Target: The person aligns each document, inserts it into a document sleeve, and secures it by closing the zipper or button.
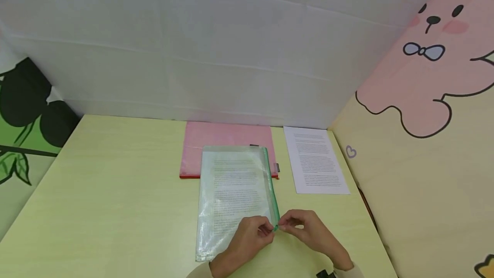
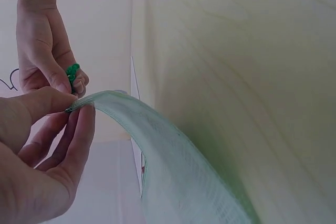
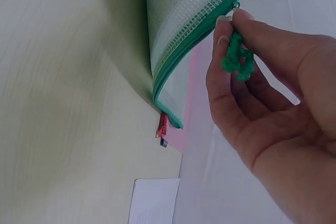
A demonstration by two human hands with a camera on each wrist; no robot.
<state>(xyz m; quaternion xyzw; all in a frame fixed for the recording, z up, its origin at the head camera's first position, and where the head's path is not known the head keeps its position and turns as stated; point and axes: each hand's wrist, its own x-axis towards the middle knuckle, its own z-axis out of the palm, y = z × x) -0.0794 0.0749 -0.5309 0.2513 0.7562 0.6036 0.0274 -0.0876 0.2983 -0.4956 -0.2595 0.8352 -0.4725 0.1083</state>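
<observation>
A clear mesh zip pouch with a green zip along its right side holds a printed sheet, seen through its face. My left hand pinches the pouch's near right corner between thumb and fingers. That corner is lifted, and the pouch bends upward in the left wrist view. Beside it, my right hand pinches the zip pull at the same corner. A knotted green cord hangs from between its thumb and index finger. The slider itself is mostly hidden by fingertips.
A pink pouch with a red zip lies partly beneath the mesh pouch, towards the back. To the right, a printed sheet lies near the table's edge. White sheeting rises behind the table.
</observation>
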